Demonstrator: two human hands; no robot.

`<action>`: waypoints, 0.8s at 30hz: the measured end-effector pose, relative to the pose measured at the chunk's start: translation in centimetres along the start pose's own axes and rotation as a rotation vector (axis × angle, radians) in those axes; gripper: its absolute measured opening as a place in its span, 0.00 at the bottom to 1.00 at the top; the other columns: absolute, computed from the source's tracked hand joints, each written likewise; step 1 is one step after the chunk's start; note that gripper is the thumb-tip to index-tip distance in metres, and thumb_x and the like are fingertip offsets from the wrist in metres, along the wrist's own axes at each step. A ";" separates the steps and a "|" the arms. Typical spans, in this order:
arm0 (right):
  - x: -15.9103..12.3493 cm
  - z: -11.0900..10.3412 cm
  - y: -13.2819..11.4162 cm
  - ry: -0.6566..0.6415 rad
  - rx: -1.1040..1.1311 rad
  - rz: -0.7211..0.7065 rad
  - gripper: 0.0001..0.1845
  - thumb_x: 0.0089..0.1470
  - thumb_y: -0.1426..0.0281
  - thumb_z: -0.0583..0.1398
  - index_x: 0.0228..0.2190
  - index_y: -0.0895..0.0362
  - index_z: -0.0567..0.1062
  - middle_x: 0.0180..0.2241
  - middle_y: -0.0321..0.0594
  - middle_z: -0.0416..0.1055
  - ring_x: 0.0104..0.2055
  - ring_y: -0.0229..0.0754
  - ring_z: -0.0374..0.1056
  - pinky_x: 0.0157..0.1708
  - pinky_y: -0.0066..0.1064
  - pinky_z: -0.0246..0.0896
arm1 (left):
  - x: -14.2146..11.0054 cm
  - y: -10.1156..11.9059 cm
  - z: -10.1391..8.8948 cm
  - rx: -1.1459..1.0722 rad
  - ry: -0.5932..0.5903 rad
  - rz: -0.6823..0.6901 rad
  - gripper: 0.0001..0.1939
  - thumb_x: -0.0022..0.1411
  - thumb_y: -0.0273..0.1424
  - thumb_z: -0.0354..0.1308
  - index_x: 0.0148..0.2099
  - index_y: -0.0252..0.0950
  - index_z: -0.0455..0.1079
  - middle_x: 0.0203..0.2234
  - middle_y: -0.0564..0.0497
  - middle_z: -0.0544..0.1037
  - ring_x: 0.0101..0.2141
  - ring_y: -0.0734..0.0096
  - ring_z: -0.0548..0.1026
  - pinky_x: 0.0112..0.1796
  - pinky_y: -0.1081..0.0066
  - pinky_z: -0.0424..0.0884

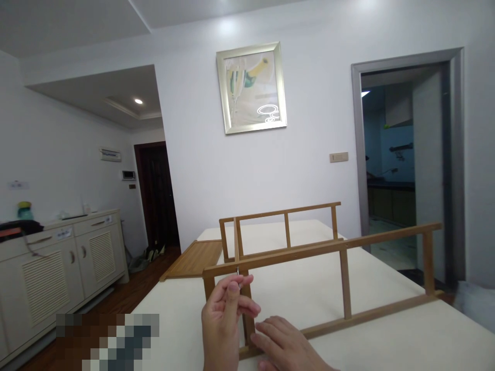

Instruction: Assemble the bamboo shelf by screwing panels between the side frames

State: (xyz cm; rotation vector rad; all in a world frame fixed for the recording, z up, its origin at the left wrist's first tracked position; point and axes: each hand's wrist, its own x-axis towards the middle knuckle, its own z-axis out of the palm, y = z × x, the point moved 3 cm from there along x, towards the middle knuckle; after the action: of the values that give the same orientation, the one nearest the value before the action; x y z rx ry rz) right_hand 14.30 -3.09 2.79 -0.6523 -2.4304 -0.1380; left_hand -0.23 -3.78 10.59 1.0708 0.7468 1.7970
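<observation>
A wooden ladder-like frame [348,245] stands on its long edge on the white table [309,288], with a second frame [286,214] joined to it behind. My left hand [226,314] pinches a small metal screw [238,275] at the near frame's top rail. My right hand [284,342] lies flat with fingers spread on the frame's bottom rail, beside the end post.
A flat wooden board [193,260] lies at the table's far left corner. A white sideboard [58,273] stands along the left wall. A picture [251,87] hangs on the far wall. A dark door [157,196] is at the back left, and an open doorway [398,170] at the right.
</observation>
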 end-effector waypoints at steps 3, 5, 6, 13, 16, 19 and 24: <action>-0.4 2.0 0.5 -0.066 -0.005 0.009 0.22 0.63 0.55 0.48 0.48 0.56 0.69 0.43 0.48 0.73 0.43 0.48 0.68 0.46 0.40 0.62 | 0.0 0.1 0.0 -0.046 -0.007 -0.022 0.20 0.58 0.45 0.61 0.42 0.31 0.70 0.38 0.40 0.80 0.20 0.75 0.75 0.24 0.72 0.72; -0.6 2.5 0.7 -0.132 0.034 0.052 0.22 0.64 0.56 0.47 0.48 0.56 0.70 0.44 0.47 0.74 0.43 0.47 0.69 0.44 0.37 0.63 | 0.1 0.2 0.0 -0.090 -0.012 -0.046 0.20 0.56 0.44 0.63 0.41 0.31 0.70 0.37 0.41 0.80 0.20 0.76 0.74 0.23 0.74 0.71; -0.6 2.5 0.7 -0.158 0.060 0.076 0.22 0.64 0.57 0.48 0.49 0.56 0.70 0.45 0.46 0.74 0.44 0.46 0.69 0.44 0.35 0.63 | 0.2 0.3 0.0 -0.114 -0.017 -0.063 0.20 0.55 0.43 0.64 0.40 0.31 0.70 0.36 0.42 0.80 0.19 0.78 0.73 0.22 0.74 0.70; -0.4 0.8 0.2 -0.197 0.186 0.161 0.21 0.63 0.59 0.49 0.49 0.55 0.72 0.48 0.45 0.73 0.46 0.45 0.68 0.47 0.35 0.61 | 0.9 0.8 0.1 -0.246 -0.051 -0.151 0.17 0.48 0.38 0.70 0.32 0.32 0.69 0.25 0.54 0.75 0.17 0.84 0.68 0.19 0.81 0.65; -0.5 1.3 0.6 -0.199 0.194 0.149 0.22 0.63 0.57 0.49 0.49 0.55 0.73 0.49 0.46 0.73 0.46 0.46 0.68 0.46 0.34 0.62 | 0.9 1.1 0.4 -0.257 -0.052 -0.156 0.17 0.48 0.36 0.71 0.29 0.33 0.66 0.24 0.55 0.73 0.19 0.84 0.68 0.20 0.81 0.66; -0.6 1.7 0.9 -0.194 0.192 0.137 0.23 0.63 0.55 0.48 0.49 0.55 0.73 0.48 0.46 0.73 0.46 0.45 0.68 0.46 0.34 0.62 | 0.7 1.3 0.7 -0.231 -0.042 -0.120 0.17 0.49 0.36 0.70 0.29 0.33 0.65 0.23 0.56 0.72 0.19 0.83 0.69 0.22 0.80 0.67; -0.7 1.9 1.0 -0.184 0.170 0.133 0.25 0.62 0.52 0.48 0.48 0.54 0.73 0.47 0.45 0.74 0.44 0.45 0.69 0.44 0.34 0.61 | 0.4 1.2 0.7 -0.065 0.057 -0.029 0.17 0.49 0.38 0.69 0.30 0.33 0.66 0.22 0.54 0.75 0.20 0.79 0.72 0.24 0.77 0.69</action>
State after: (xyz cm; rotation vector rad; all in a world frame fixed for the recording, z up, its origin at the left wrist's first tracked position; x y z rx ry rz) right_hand 14.22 -2.03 0.79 -0.7753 -2.5284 0.1894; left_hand -0.12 -3.86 12.04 0.9648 0.7291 1.8212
